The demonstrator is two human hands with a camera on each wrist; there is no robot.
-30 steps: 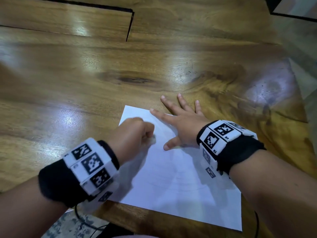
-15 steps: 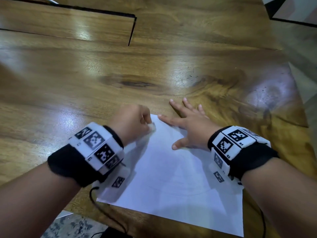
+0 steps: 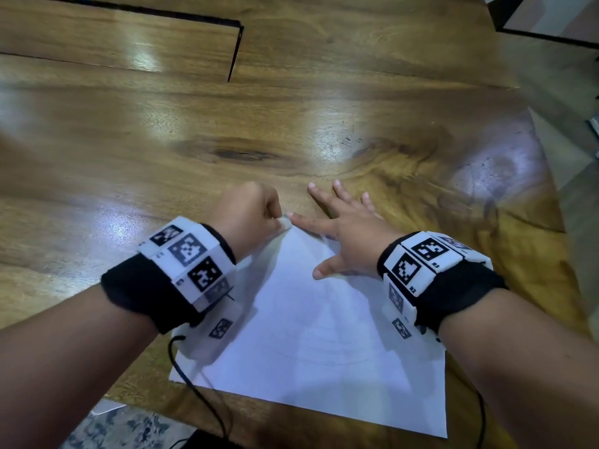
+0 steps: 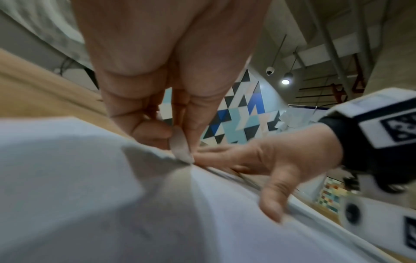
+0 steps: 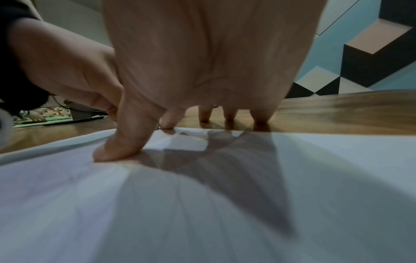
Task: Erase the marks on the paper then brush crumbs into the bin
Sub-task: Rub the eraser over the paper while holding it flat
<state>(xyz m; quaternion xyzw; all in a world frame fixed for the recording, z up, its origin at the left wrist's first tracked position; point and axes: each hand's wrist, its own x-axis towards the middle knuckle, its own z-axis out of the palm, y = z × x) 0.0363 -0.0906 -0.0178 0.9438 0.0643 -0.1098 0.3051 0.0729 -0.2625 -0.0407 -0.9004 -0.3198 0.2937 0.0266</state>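
A white sheet of paper (image 3: 324, 335) lies on the wooden table (image 3: 162, 140) close to its near edge, with faint pencil lines (image 3: 324, 362) across it. My left hand (image 3: 275, 218) pinches a small pale eraser (image 3: 287, 222) and holds its tip on the paper's far corner. In the left wrist view the eraser (image 4: 180, 146) stands between thumb and fingers, right beside my right index finger. My right hand (image 3: 350, 238) lies flat with fingers spread, its thumb (image 5: 121, 142) on the paper (image 5: 202, 204) and its fingertips on the wood beyond. No bin or crumbs are in view.
A dark seam (image 3: 233, 53) cuts the tabletop at the back left. The table's right edge (image 3: 551, 176) drops to the floor. A black cable (image 3: 194, 387) hangs over the near edge above a patterned rug (image 3: 113, 426).
My left hand has slid with the eraser away from me and rightward to the paper's far corner, next to my right index finger. The right hand stays flat on the paper.
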